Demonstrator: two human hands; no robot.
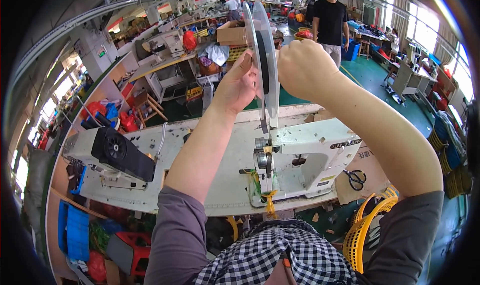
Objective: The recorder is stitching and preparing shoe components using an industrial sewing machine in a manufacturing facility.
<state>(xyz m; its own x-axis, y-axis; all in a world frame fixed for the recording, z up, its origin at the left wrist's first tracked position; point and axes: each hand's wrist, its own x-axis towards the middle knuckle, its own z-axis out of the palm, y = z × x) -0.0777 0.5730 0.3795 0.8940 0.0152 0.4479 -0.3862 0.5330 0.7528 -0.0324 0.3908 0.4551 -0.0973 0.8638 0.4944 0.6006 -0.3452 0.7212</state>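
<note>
Reel with clear discs and a dark core, held up on edge at the upper centre of the frame. The left hand meets its left disc with fingers bent; how firmly they grip is hidden, so I cannot tell. The right hand is curled into a fist at the right disc; whether it pinches anything is out of sight. A dark strip hangs below the reel, above the head of a white sewing machine at centre right. A yellow ribbon dangles at the front edge of the white table. Black-handled scissors lie right of the machine, above a yellow basket at lower right. A second machine stands at centre left. A person in a black shirt stands at upper right.
</note>
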